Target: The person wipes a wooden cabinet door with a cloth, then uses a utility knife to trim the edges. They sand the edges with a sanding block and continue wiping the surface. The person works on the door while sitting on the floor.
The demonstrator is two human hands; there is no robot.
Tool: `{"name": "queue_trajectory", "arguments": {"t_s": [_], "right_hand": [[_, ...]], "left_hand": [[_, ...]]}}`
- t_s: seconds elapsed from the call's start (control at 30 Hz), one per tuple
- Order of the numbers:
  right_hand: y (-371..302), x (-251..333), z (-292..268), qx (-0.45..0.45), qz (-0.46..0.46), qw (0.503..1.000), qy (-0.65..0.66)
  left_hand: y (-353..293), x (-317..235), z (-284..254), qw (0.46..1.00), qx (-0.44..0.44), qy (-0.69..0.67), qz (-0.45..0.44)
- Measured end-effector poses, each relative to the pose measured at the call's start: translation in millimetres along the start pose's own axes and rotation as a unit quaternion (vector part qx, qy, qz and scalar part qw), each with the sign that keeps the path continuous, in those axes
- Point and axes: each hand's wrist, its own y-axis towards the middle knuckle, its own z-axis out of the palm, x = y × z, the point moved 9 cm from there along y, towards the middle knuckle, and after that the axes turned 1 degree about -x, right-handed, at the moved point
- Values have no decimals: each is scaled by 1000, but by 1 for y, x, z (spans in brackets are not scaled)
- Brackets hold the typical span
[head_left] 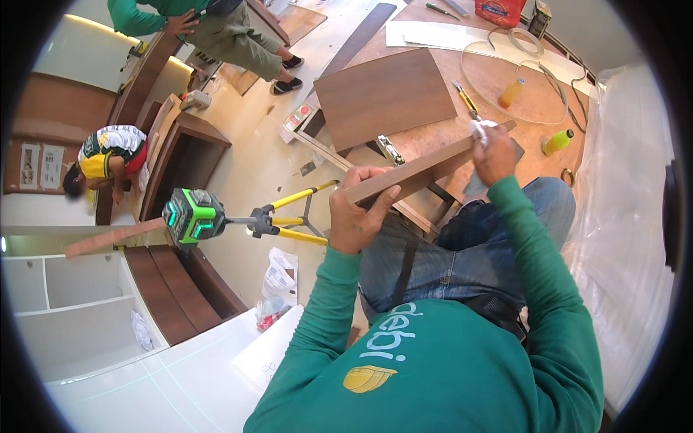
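Note:
My left hand point(356, 215) grips the near end of a narrow brown wood-grain board point(427, 169), thumb on one face and fingers behind it. The board is tilted across my lap. At its far end my right hand point(495, 156) is closed on a crumpled white cloth or tissue point(479, 130), pressed at the board's edge. A larger brown panel point(386, 94) lies on the worktable just beyond. Between it and the board sits a metal hinge point(390, 150). A yellow utility knife point(467, 99) lies near my right hand.
On the worktable point(433, 79) are an orange bottle point(512, 93), a yellow-green bottle point(557, 142) and coiled edging strip point(525, 43). A green laser level point(193, 216) stands on a yellow tripod point(296, 196) at left. One person point(209, 36) stands behind; another point(112, 159) bends over at far left.

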Motion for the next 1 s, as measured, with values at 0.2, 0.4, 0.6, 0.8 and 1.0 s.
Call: {"name": "queue_trajectory", "arguments": {"t_s": [0.2, 0.4, 0.6, 0.8, 1.0], "right_hand": [[-69, 178, -51, 20, -122, 974, 190], [-90, 219, -65, 38, -134, 954, 264], [-77, 161, -69, 38, -124, 971, 200], [-53, 115, -52, 63, -77, 979, 175], [-33, 83, -55, 23, -78, 970, 230]], "left_hand": [[-2, -3, 5, 998, 51, 12, 17], [-12, -2, 6, 999, 28, 19, 34], [-17, 2, 11, 999, 35, 5, 29], [-11, -5, 13, 999, 40, 0, 6], [-6, -4, 14, 1000, 27, 11, -9]]}}
